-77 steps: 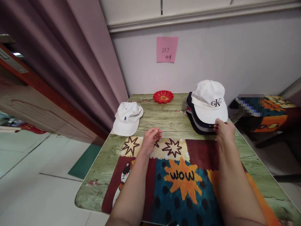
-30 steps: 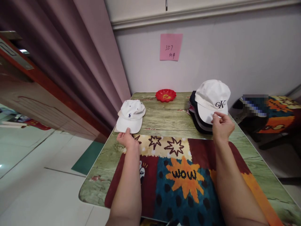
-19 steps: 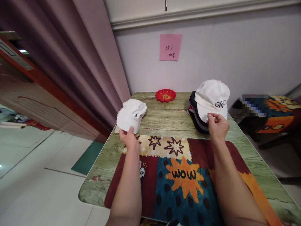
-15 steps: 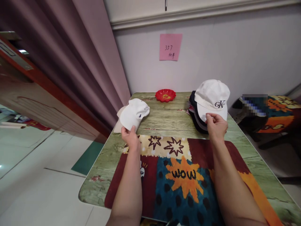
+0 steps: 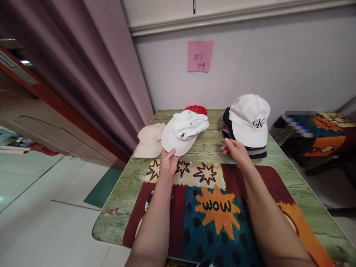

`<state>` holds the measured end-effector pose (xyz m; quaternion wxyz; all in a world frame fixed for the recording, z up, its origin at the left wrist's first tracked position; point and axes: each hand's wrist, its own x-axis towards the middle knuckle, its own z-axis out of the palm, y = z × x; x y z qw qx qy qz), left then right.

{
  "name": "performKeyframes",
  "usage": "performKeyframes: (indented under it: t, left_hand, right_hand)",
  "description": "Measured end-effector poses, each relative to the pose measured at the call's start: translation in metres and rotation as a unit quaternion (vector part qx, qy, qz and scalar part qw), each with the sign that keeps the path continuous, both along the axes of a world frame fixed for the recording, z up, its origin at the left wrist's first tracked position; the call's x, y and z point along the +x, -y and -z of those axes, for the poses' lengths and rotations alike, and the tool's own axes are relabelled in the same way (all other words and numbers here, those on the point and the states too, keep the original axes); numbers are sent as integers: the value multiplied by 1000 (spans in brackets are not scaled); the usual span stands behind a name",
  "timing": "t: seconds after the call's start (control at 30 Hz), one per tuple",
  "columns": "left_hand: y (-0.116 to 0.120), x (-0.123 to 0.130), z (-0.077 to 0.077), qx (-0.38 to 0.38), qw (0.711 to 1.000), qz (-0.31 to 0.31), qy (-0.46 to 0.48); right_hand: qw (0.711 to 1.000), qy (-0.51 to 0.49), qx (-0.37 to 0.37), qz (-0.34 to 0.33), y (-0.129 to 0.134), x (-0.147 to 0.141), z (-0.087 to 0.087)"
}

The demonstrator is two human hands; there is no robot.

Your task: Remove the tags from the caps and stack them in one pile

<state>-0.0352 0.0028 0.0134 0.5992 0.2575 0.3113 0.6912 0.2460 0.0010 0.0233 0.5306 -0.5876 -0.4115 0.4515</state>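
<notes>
My left hand [image 5: 169, 163] pinches the brim of a white cap [image 5: 185, 129] with a small dark blue emblem, held tilted above the table. A beige cap [image 5: 150, 139] sits to its left on the table. On the right, a white cap with black "CK" letters [image 5: 249, 118] tops a stack of dark caps [image 5: 257, 152]. My right hand [image 5: 233, 150] is just left of the stack's front, fingers apart and holding nothing.
A red scalloped dish [image 5: 200, 109] is at the back, partly hidden by the held cap. A patterned mat [image 5: 217, 207] covers the front of the green wood-look table [image 5: 111, 211]. A purple curtain [image 5: 111, 55] hangs at the left.
My left hand has lifted the white cap off the beige cap and carried it right. My right hand has let go of the "CK" cap's brim and moved left.
</notes>
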Motion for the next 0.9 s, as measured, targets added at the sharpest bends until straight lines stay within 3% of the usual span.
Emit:
performKeyframes:
  t: [0.13,0.27,0.33,0.57,0.77,0.9]
  left_hand:
    - [7,9,-2,-13,997,79,-11]
    - [10,13,-5,-9,990,132,-39]
    - [10,13,-6,-10,989,139,-49]
    - [5,6,3,-49,986,121,-100]
    - [4,11,17,-68,959,30,-272]
    - [6,16,21,-95,963,43,-249]
  right_hand:
    - [990,-103,-76,-67,1,-12,-5]
    - [967,-237,-32,-86,0,-10,-11]
    - [964,-254,0,-73,0,-7,-12]
    - [963,-260,60,-34,1,-8,-15]
    - [958,-251,136,6,5,-12,-26]
    - [961,-231,148,-7,10,-17,-27]
